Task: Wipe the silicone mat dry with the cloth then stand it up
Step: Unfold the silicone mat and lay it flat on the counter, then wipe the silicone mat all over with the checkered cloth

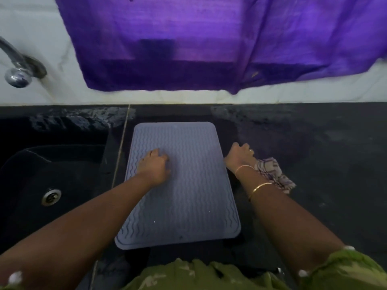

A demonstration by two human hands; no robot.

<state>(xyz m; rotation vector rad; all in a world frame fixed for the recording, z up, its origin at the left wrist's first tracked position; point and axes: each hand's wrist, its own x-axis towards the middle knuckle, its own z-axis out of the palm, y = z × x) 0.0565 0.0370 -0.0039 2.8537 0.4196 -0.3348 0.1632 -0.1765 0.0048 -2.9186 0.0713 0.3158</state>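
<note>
Two hands at work: your left hand (154, 165) presses flat, fingers loose, on the mat (184, 185) lying on the counter (314, 164); right hand (240, 156) grips the cloth (272, 172). Leftover droplets could make the mat slip when you stand it.

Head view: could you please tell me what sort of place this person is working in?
Most likely a home kitchen counter. A dark sink with a drain sits on the left, a metal tap comes off the tiled wall, and a mat lies flat on the black counter.
</note>
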